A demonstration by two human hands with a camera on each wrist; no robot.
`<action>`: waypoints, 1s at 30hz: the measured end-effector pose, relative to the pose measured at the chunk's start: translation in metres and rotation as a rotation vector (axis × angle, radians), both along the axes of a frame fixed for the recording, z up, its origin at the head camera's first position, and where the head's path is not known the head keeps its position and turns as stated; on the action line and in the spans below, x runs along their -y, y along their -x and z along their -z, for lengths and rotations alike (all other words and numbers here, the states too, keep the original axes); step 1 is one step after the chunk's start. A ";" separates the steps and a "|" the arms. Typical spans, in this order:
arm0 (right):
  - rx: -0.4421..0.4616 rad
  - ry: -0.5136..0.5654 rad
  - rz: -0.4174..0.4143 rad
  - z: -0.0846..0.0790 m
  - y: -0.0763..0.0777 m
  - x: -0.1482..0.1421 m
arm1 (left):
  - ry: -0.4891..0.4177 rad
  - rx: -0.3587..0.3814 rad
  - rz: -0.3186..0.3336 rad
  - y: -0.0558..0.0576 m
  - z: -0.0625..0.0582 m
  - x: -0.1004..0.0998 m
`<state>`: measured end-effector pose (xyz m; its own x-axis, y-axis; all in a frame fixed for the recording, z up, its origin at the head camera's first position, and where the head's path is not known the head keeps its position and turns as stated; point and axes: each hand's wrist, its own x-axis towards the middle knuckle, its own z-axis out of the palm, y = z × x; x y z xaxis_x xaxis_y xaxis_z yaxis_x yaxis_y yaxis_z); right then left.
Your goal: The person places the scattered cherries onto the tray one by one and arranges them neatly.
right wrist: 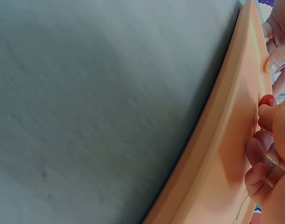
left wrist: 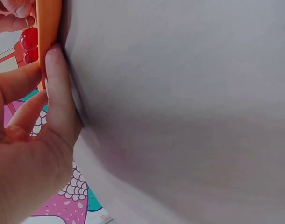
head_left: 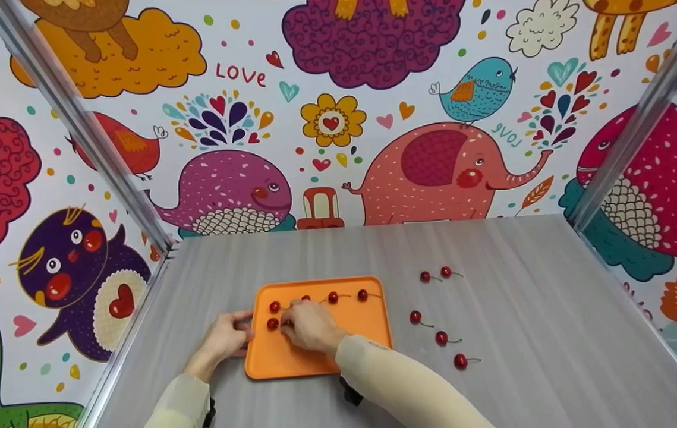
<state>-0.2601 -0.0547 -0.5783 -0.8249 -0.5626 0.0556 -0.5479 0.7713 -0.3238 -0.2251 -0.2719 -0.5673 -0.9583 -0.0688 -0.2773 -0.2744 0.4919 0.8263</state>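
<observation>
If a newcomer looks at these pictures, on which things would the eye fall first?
Probably the white wall printed with colourful cartoon animals, above all the large coral-pink elephant behind the grey wood-patterned table, right of centre. Then the flat, rounded rectangular orange tray on that table, with the left hand at its left edge and the right hand over it. On it, round glossy red cherries with stems stand out; five more lie right of the tray.

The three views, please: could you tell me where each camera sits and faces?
Head: head-worn, facing forward and down at the tray, cherries, left hand and right hand; sleeves show.
Left wrist: on that wrist, facing the left hand and tray; the right hand partly shows.
Right wrist: on that wrist, facing the right hand; the left hand partly shows.
Both wrist views share the tray.
</observation>
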 end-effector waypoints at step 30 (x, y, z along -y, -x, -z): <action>-0.021 0.027 -0.083 -0.019 -0.007 -0.039 | 0.024 0.008 0.014 0.001 0.001 0.002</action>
<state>-0.2528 -0.0159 -0.5596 -0.7738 -0.6271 0.0889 -0.6167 0.7139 -0.3316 -0.2257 -0.2741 -0.5679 -0.9571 -0.0622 -0.2830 -0.2736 0.5153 0.8121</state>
